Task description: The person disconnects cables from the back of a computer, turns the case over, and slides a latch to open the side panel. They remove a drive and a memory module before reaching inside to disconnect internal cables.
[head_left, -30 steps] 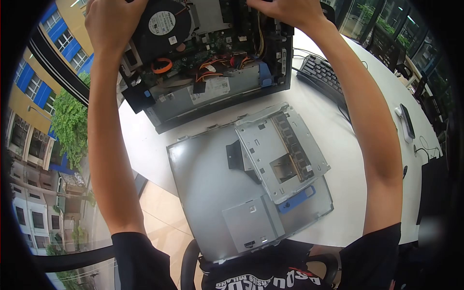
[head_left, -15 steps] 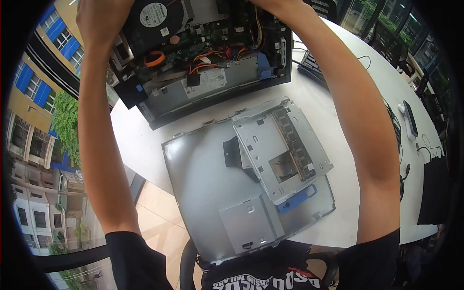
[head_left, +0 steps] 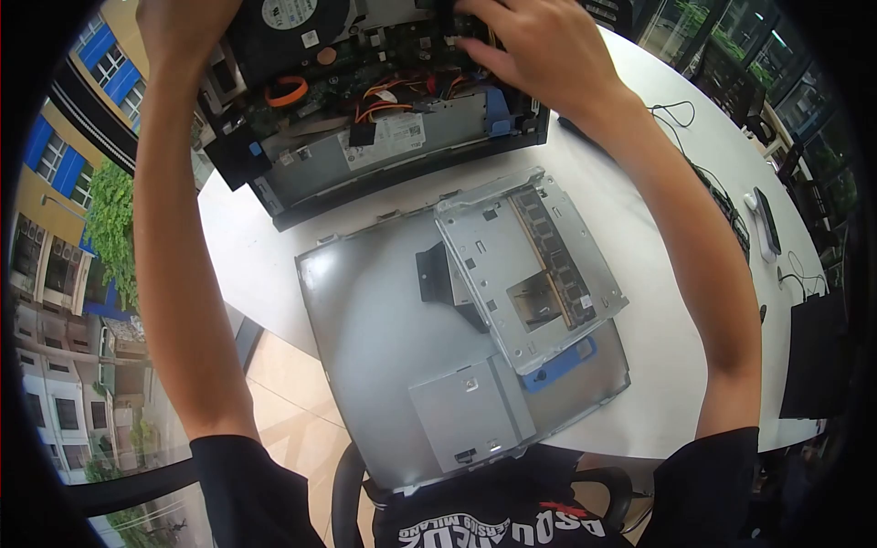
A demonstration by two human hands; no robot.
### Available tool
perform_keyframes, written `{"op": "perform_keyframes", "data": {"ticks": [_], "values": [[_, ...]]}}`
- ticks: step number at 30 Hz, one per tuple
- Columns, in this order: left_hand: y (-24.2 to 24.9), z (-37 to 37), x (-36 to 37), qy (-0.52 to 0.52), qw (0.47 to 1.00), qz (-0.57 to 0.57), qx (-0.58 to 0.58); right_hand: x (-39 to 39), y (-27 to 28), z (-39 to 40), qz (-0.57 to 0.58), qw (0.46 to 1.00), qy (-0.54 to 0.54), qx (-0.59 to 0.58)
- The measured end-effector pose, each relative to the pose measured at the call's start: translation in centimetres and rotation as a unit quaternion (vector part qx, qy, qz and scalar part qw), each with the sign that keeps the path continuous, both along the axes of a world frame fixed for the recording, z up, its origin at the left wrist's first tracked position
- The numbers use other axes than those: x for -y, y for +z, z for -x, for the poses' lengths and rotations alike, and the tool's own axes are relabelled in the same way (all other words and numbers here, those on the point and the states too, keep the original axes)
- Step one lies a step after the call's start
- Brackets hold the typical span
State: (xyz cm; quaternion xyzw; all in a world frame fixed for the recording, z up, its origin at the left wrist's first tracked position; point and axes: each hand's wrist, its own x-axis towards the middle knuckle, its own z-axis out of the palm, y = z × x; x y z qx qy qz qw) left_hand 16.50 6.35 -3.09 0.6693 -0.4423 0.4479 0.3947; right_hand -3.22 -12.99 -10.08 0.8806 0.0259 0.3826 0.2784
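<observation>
The open desktop computer case [head_left: 301, 187] lies at the top of the view, its circuit board, round fan [head_left: 288, 14], orange loop [head_left: 286, 91] and power supply [head_left: 393, 142] exposed. My left hand [head_left: 187, 32] is at the case's left edge; its fingers are cut off by the frame. Over the case's right part reaches my right hand [head_left: 553, 46], thumb and forefinger apart near dark parts and cables. Nearer me lies a metal side panel [head_left: 365, 320]. A metal bracket [head_left: 484, 265] with a blue lever [head_left: 562, 363] rests on it, and a memory stick [head_left: 553, 260] lies on the bracket.
The white round table [head_left: 667, 365] carries everything. To the right are a white and dark handheld device [head_left: 763, 224], black cables [head_left: 722, 196] and a black flat object [head_left: 808, 365]. A window is on the left, and a chair [head_left: 349, 493] is below.
My right hand has come down and left from the top edge into view, over the case's right part. The whole scene has shifted slightly left and up.
</observation>
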Motion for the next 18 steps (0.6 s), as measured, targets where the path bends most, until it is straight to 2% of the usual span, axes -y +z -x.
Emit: {"op": "perform_keyframes", "data": {"ticks": [1, 2, 4, 6, 8, 15, 18], "values": [[0.1, 0.6, -0.5, 0.005, 1.000, -0.012, 0.013, -0.1, -0.6, 0.1, -0.032, 0.999, -0.008, -0.037], [0.2, 1.0, -0.7, 0.007, 0.999, -0.025, 0.027, 0.2, -1.0, 0.1, -0.002, 1.000, 0.011, -0.024], [-0.4, 0.7, -0.4, 0.024, 0.995, 0.002, 0.094, 0.2, -1.2, -0.1, 0.008, 0.998, -0.027, -0.050], [-0.6, 0.3, -0.2, 0.032, 0.994, 0.018, 0.100, 0.3, -1.2, -0.5, 0.028, 0.997, -0.043, -0.054], [-0.3, -0.2, -0.2, 0.028, 0.998, 0.019, 0.045, 0.2, -1.3, -0.9, 0.016, 0.998, -0.046, -0.047], [-0.4, 1.7, -0.8, 0.080, 0.992, 0.021, 0.095, 1.5, -1.6, -1.8, 0.022, 0.995, -0.050, -0.082], [0.3, 1.8, -1.0, 0.073, 0.996, -0.002, 0.052, 2.5, -2.4, -2.3, 0.106, 0.994, 0.013, 0.018]]}}
